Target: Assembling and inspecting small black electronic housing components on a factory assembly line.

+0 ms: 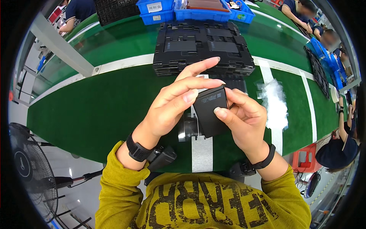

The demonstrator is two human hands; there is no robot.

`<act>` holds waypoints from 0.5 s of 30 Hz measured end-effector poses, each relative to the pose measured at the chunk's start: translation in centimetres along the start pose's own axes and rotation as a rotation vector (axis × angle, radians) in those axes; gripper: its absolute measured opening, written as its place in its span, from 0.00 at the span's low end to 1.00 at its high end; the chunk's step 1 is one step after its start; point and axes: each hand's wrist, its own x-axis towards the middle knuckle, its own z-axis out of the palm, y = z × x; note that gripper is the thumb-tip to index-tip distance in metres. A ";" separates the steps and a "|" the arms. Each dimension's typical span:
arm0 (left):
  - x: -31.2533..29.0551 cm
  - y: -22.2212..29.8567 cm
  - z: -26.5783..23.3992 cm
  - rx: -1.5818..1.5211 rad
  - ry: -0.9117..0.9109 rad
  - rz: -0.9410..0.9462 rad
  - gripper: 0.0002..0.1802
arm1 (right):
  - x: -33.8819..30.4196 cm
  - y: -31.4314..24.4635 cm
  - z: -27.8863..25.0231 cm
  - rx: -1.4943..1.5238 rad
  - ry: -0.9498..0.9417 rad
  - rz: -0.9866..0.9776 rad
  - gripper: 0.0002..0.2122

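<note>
Between my two hands is a flat black rectangular pack (209, 116), like a battery block, tilted above the green table. Small printing shows near its top edge. My right hand (249, 120) grips its right side, thumb on the face and fingers at the edge and behind. At the upper left corner, my left hand (166, 103) has its thumb and a finger closed on the pack's top edge, while another finger points up and away. Thin clear and dark film strips (186, 128) lie on the table beneath, partly hidden by the hands and pack.
Ahead stands a stack of black moulded trays (248, 65), with flat black pieces in the top one. Right of my hands lies a pile of clear-white film sheets (275, 108). Blue bins (204, 14) stand farther back. A fan (28, 164) is at left; other people sit at right.
</note>
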 end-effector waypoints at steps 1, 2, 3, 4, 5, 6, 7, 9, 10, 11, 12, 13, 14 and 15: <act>0.1 0.2 0.0 0.041 -0.001 0.009 0.24 | 0.0 0.0 -0.1 -0.058 -0.034 -0.038 0.17; 0.1 0.3 0.0 0.082 -0.003 0.018 0.24 | 0.0 -0.1 -0.2 -0.058 -0.030 -0.038 0.17; 0.1 0.2 0.0 0.082 -0.005 0.016 0.24 | -0.1 -0.2 -0.2 -0.058 -0.036 -0.030 0.17; 0.1 0.1 0.1 0.087 0.004 0.019 0.24 | -0.1 -0.3 -0.2 -0.057 -0.043 -0.021 0.16; 0.2 0.0 0.1 0.092 0.013 0.023 0.23 | -0.1 -0.4 -0.2 -0.057 -0.041 -0.021 0.16; 0.2 -0.1 0.2 0.091 0.013 0.022 0.23 | -0.1 -0.5 -0.2 -0.082 -0.033 -0.021 0.16; 0.2 -0.1 0.2 0.091 0.010 0.017 0.23 | -0.1 -0.6 -0.2 -0.107 -0.026 -0.020 0.16; 0.3 -0.2 0.4 0.090 0.010 0.013 0.23 | -0.2 -0.6 -0.6 -0.149 -0.034 -0.016 0.16; 0.3 -0.2 0.4 0.099 0.009 0.009 0.24 | -0.2 -0.5 -0.7 -0.192 -0.041 -0.013 0.16; 0.3 -0.2 0.4 0.109 0.009 0.006 0.24 | -0.2 -0.4 -0.7 -0.191 -0.044 -0.012 0.16; 0.3 -0.3 0.5 0.109 0.012 0.007 0.24 | -0.3 -0.4 -0.7 -0.178 -0.036 -0.007 0.16; 0.3 -0.5 0.5 0.130 0.041 0.013 0.25 | -0.2 -0.3 -0.8 -0.166 -0.030 -0.004 0.16; 0.3 -0.5 0.5 0.151 0.069 0.019 0.27 | -0.1 -0.2 -0.6 -0.167 -0.035 -0.005 0.16; 0.3 -0.5 0.6 0.152 0.073 0.023 0.27 | 0.0 0.0 -0.3 -0.137 0.004 -0.049 0.16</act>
